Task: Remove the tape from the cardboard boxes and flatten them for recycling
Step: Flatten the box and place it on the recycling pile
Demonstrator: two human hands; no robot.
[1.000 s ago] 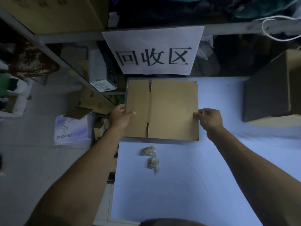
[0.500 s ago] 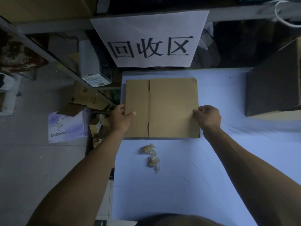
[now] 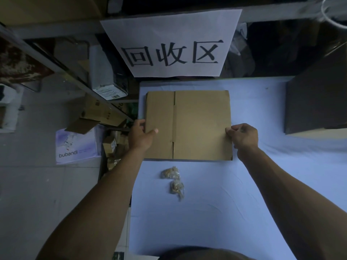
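The left hand [image 3: 139, 135] grips the left edge of the flattened box [image 3: 189, 125]: the thumb lies on top of the cardboard and the other fingers are curled under the edge, where they are hidden. The right hand [image 3: 243, 135] pinches the right edge with its fingers curled, thumb and fingertips closed on the cardboard. With one hand on each side, the person can probably keep the box square and slide it straight, which I judge to be the reason for this hold.

Between the two hands the box lies flat on the light blue table [image 3: 216, 212], with its slits and fold lines facing up. No tape is visible on this side. A second edge shows along its left side, so it may rest on another flat piece; I cannot tell for sure.

Just below the hands, toward the person, two crumpled balls of tape [image 3: 173, 182] lie on the table. Beyond the fingers, past the far edge of the box, hangs a paper sign [image 3: 172, 44] with three large characters. To the right of the right hand, well apart, stands a dark upright box [image 3: 317, 102], probably next to be flattened.
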